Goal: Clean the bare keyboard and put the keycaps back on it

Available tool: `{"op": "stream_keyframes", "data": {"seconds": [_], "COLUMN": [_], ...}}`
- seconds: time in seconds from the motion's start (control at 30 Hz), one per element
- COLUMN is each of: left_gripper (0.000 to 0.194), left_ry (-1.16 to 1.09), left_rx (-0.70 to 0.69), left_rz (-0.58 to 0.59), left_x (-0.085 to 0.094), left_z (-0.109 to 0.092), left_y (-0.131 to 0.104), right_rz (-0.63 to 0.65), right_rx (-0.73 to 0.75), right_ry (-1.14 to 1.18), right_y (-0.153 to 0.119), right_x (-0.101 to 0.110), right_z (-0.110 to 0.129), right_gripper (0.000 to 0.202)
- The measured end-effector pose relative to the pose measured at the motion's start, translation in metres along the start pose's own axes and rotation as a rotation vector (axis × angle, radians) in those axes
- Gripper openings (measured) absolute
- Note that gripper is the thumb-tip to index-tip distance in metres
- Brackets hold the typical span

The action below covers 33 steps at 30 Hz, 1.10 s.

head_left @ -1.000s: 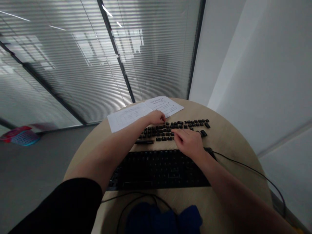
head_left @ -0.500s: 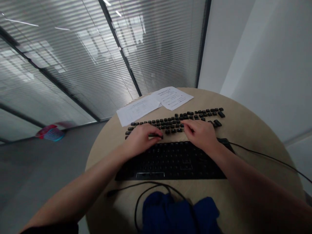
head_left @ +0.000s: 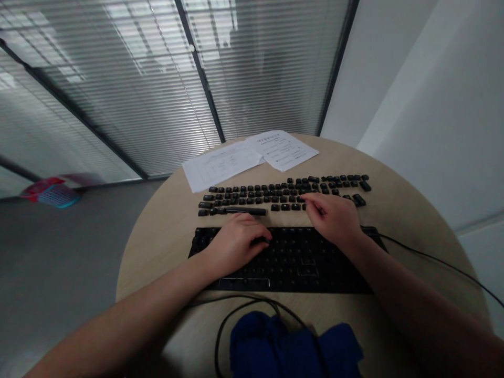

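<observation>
A black keyboard (head_left: 291,273) with its keycaps off lies on the round wooden table. Beyond it, loose black keycaps (head_left: 252,194) stand in rows. My left hand (head_left: 238,239) hovers over the keyboard's upper left part, fingers bent, with a gap between thumb and forefinger and nothing visible between them. The long space bar keycap (head_left: 246,211) lies just past that hand. Among the keycap rows on the right, my right hand (head_left: 334,215) is curled, its fingertips at a small keycap that they mostly hide.
Two printed sheets (head_left: 224,165) lie at the table's far edge. A black cable (head_left: 429,257) runs off to the right, and another loops in front of the keyboard. Blue cloth (head_left: 291,346) is nearest me. A red and blue basket (head_left: 59,194) stands on the floor at left.
My left hand has let go of the space bar keycap and drawn back over the keyboard. The right hand stays by the same keycaps. The view has shifted slightly.
</observation>
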<state>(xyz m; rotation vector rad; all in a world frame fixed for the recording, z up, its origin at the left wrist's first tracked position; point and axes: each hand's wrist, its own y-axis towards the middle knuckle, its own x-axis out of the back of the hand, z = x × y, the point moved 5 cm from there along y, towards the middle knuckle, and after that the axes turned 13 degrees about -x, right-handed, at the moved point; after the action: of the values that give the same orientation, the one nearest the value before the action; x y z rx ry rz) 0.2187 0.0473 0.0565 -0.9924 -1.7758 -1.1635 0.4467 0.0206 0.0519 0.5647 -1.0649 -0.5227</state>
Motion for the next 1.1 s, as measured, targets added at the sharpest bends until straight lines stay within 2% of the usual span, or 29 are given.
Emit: {"op": "stream_keyframes", "data": {"seconds": [0.17,0.4,0.8,1.1], "left_gripper": [0.015,0.006,0.013,0.008], "left_ry": [0.003,0.000,-0.018,0.048], "left_rx": [0.031,-0.024,-0.075,-0.072], "left_rz": [-0.008,0.021,0.019,-0.006], "left_x": [-0.001,-0.001,0.000,-0.001], "left_z": [0.002,-0.002,-0.008,-0.008], "left_y": [-0.001,0.000,0.000,-0.003], "right_rz": [0.017,0.025,0.043,0.155], "right_rx": [0.005,0.015,-0.014,0.045], "right_ry": [-0.003,0.015,0.017,0.013], "right_y": [0.000,-0.001,-0.001,-0.003], "right_x": [0.001,0.002,0.000,-0.008], "right_z": [0.001,0.002,0.000,0.001], "right_gripper": [0.024,0.024,0.024,0.024]}}
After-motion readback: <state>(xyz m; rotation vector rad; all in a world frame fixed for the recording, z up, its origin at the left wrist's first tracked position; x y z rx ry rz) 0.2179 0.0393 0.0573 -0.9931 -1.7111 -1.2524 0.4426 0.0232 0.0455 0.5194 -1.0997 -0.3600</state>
